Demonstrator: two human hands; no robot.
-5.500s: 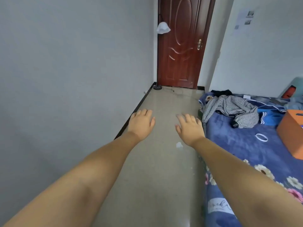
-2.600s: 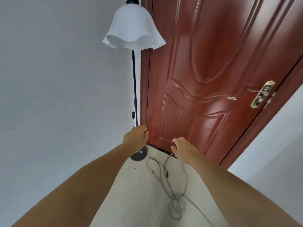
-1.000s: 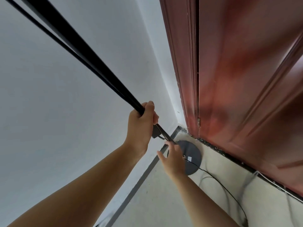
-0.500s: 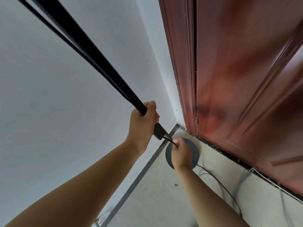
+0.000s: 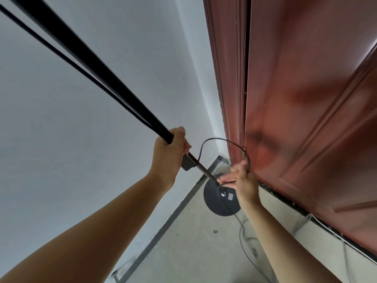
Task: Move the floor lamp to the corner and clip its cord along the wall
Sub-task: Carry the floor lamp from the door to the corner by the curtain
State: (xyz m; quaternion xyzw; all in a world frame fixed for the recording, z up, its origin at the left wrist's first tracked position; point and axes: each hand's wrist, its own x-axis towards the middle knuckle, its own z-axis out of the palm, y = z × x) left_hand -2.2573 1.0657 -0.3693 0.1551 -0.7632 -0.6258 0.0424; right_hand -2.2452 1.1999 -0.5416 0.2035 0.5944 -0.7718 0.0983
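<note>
The floor lamp's black pole point(image 5: 87, 64) slants from the upper left down to its round black base point(image 5: 221, 203) on the floor by the wall corner. My left hand point(image 5: 170, 153) is wrapped around the pole low down, just above a small black switch box point(image 5: 187, 164). A thin black cord point(image 5: 216, 140) arcs from the box up and over to my right hand point(image 5: 242, 181), which holds the cord in its fingers just above the base. The lamp shade is out of view.
A red-brown door point(image 5: 306, 99) and its frame fill the right side, close to my right hand. A grey wall point(image 5: 71, 139) with a dark skirting strip point(image 5: 173, 217) runs on the left. More loose cord point(image 5: 244, 237) lies on the pale floor behind the base.
My right hand has risen from the base and lifted the cord into a loop beside the door. The left hand keeps its grip on the pole.
</note>
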